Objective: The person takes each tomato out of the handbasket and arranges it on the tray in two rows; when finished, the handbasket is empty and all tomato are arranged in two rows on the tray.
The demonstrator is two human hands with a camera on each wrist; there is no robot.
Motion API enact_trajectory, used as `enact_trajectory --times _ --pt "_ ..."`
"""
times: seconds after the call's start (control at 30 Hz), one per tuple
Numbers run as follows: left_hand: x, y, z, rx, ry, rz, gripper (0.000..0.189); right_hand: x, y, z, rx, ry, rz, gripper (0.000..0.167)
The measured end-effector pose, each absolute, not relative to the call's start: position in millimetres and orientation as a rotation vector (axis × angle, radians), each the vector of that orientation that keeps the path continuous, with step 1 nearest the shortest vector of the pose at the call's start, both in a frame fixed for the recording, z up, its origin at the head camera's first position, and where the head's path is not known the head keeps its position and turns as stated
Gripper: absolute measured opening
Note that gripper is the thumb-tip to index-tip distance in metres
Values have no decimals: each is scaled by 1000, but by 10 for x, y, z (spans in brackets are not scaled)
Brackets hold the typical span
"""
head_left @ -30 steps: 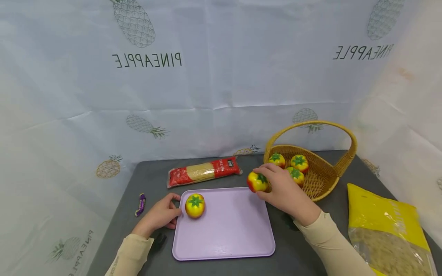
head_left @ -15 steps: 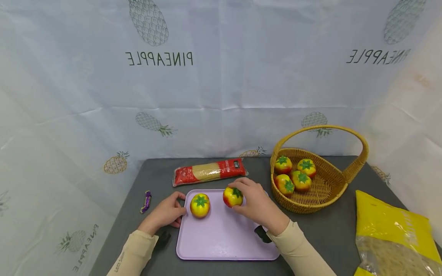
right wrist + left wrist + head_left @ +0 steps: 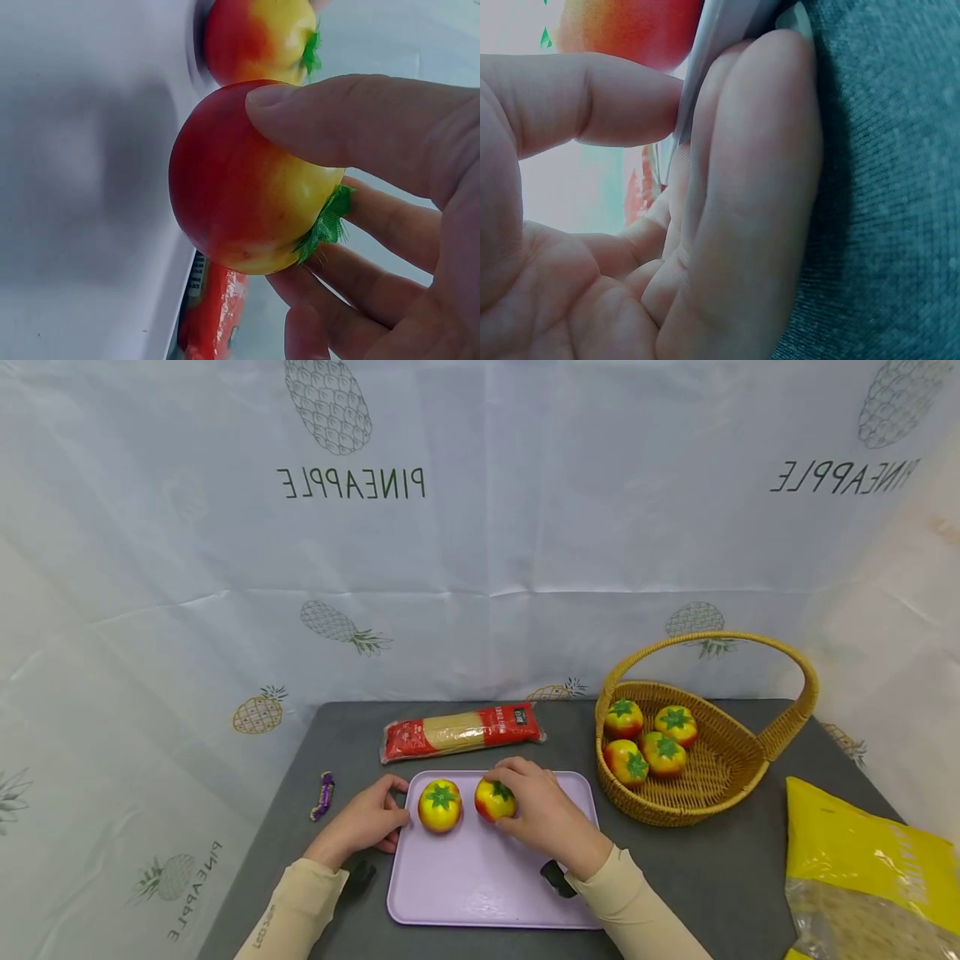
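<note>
My right hand (image 3: 542, 807) grips a red-and-yellow toy persimmon (image 3: 240, 187) with a green leafy top, thumb on one side and fingers on the other. The fruit is over the back part of the lilac tray (image 3: 480, 881); whether it touches the tray I cannot tell. Just left of it, a second toy persimmon (image 3: 439, 807) sits on the tray near its back left corner. My left hand (image 3: 363, 821) pinches the tray's left edge (image 3: 697, 75), thumb on top and fingers curled underneath, as the left wrist view shows.
A wicker basket (image 3: 712, 777) with a tall handle holds several toy persimmons at the back right. Behind the tray lies a red noodle packet (image 3: 461, 732). A purple-wrapped candy (image 3: 322, 796) is on the left, a yellow bag (image 3: 870, 860) on the right.
My right hand has carried the persimmon left from beside the basket to over the tray, near the other one, and lowered it slightly. The left hand stays at the tray's edge.
</note>
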State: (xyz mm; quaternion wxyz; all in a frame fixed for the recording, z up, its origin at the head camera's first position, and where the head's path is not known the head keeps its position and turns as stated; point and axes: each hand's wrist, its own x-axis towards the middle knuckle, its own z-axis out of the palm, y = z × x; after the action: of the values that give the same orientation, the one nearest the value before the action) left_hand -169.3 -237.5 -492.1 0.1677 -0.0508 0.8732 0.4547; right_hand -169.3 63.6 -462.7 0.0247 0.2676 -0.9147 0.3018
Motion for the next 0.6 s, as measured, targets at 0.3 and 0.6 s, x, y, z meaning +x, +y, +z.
enact_trajectory --times 0.3,0.6 --pt "-1703 -2387 -4941 -144 2493 1286 46 -1678 615 -4651 851 -2881 911 51" --pt "-1698 -2393 -4921 -120 2483 1285 48 -1660 606 -4652 831 -2931 890 51"
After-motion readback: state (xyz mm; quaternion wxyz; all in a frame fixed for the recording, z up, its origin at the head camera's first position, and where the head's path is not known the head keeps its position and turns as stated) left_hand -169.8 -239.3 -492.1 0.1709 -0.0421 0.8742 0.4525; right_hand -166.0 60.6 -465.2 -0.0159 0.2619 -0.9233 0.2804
